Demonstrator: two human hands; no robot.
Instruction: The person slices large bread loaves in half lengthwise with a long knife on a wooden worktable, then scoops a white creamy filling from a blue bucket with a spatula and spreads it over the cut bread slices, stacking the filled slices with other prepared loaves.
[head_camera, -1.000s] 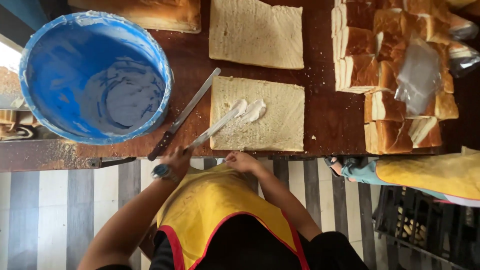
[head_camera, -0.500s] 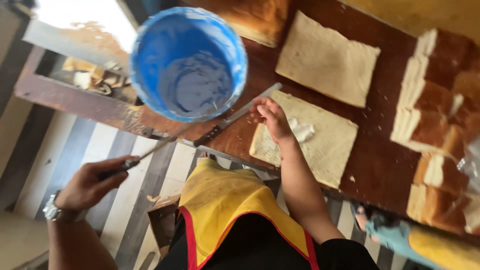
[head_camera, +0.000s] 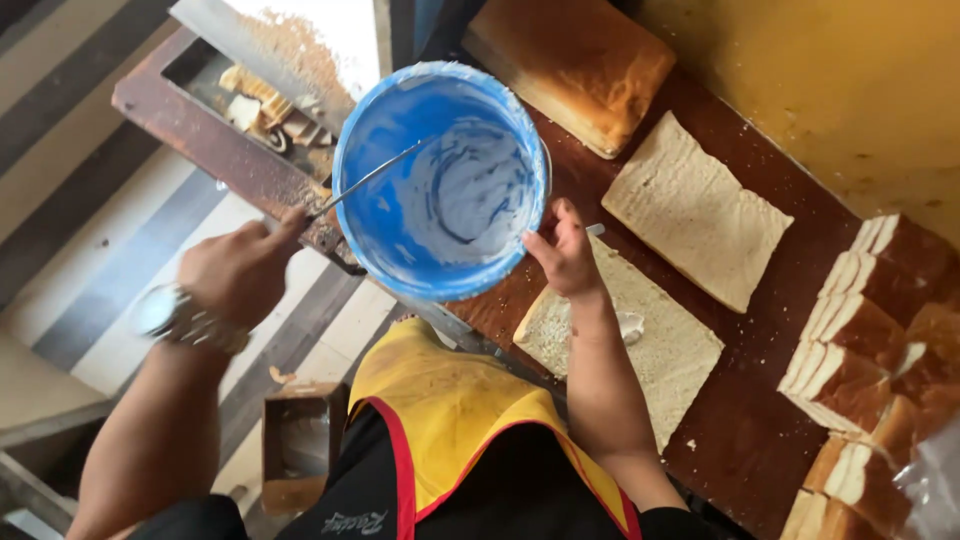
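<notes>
Nearest the viewer, a yellow apron with red trim (head_camera: 450, 420) is seen over dark clothing, and a small rusty metal box (head_camera: 297, 445) stands on the striped floor below and left of the round blue plastic bucket (head_camera: 440, 180), which serves as landmark here. The left hand (head_camera: 240, 270), with a silver wristwatch (head_camera: 170, 315) on its wrist, is closed around the handle of a long thin metal spreading knife (head_camera: 365, 180); the blade is angled over the bucket's left rim so that its tip reaches the white cream (head_camera: 470, 195) smeared on the bucket's inner wall, seemingly to pick some up. The right hand (head_camera: 565, 255) is held just right of the bucket, its fingers (head_camera: 572, 215) curled loosely near the rim, apparently steadying it; whether the rim is actually touched cannot be told. Under that wrist, lower right of the bucket, a flat square slice of white bread (head_camera: 660, 350) lies on the dark brown wooden table (head_camera: 760, 400) with a dab of cream on it. Further right of the bucket a second bare slice (head_camera: 695, 210) is laid flat. Beyond the bucket's upper right, a whole brown-crusted loaf (head_camera: 575, 65) rests, and at the far right stacks of cut crusted bread (head_camera: 870, 340) are piled.
</notes>
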